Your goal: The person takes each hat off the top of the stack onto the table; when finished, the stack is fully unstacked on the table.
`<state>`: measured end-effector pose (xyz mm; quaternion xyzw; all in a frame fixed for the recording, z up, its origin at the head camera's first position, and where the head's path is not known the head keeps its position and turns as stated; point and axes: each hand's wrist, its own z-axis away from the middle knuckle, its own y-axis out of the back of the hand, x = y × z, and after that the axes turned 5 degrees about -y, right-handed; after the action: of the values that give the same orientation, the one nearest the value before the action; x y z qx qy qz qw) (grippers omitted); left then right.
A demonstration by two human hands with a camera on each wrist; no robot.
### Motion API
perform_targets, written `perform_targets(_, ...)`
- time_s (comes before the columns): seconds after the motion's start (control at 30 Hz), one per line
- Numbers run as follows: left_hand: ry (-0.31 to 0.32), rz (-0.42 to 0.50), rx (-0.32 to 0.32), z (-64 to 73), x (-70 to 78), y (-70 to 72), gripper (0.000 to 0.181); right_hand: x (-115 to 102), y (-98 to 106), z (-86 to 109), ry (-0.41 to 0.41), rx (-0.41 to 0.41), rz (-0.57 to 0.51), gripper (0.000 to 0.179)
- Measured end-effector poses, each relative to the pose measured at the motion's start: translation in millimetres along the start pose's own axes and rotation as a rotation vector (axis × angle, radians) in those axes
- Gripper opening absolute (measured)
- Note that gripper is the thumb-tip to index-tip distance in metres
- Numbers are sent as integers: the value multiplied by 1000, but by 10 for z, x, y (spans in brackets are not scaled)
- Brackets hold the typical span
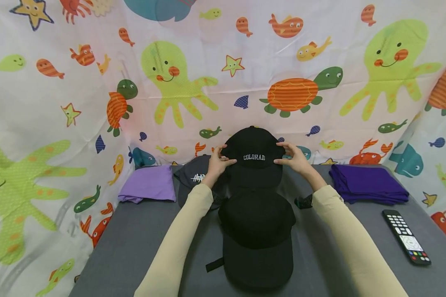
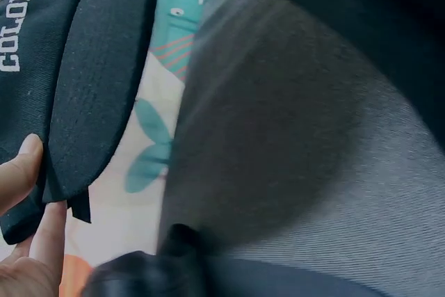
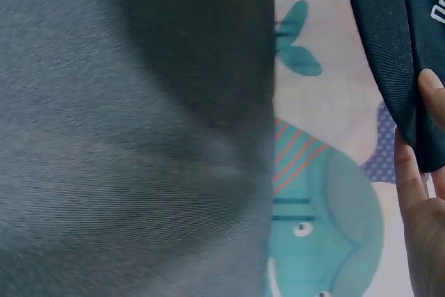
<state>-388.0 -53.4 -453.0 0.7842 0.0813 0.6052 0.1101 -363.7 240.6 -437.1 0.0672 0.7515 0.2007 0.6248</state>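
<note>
A black baseball cap [image 1: 252, 142] with white "COLORADO" lettering is held up between both hands, its front and brim facing me. My left hand [image 1: 216, 166] pinches its left side, with the thumb in front by the brim [image 2: 101, 88] and fingers behind. On the opposite side my right hand [image 1: 296, 160] grips the cap the same way; its thumb and fingers also show at the brim's corner in the right wrist view [image 3: 382, 39]. Just below and nearer to me is a plain black cap [image 1: 258, 262], brim toward me. A dark grey cap [image 1: 189, 173] with white lettering lies partly hidden behind my left arm.
On the grey table [image 1: 141, 243], a folded lavender cloth [image 1: 148, 183] lies at the back left and a folded purple cloth [image 1: 368, 183] at the back right. Near the right edge lies a black remote control [image 1: 406, 237]. A curtain with sea animals [image 1: 223, 111] hangs behind and around the table.
</note>
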Motion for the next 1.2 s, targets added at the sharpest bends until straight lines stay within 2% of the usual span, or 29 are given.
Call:
perform_targets(0.2,36,-27,-24,36,-95,-40,64,148,-68,31,-50,11,11,64)
perform_targets(0.4,29,-65,-16,25,-118,-53,63,229,-140,9,-33,41,35,61)
perform_targets(0.57,77,-118,-24,38,-186,-69,65,302,-222,28,-38,27,74,61)
perform_targets(0.73,132,-177,-121,80,-249,-73,67,401,-269,90,-90,10,82,61)
perform_targets(0.93,205,-121,-293,113,-261,-72,68,531,-252,134,-130,4,74,55)
perform_targets(1.07,257,-81,-323,90,-283,-76,67,606,-247,154,-122,-6,104,55)
perform_targets(1.1,229,-47,-328,35,-415,-84,68,618,-248,161,-124,-4,102,55)
perform_targets(1.2,245,6,-331,27,-440,-80,67,647,-254,174,-127,0,88,57)
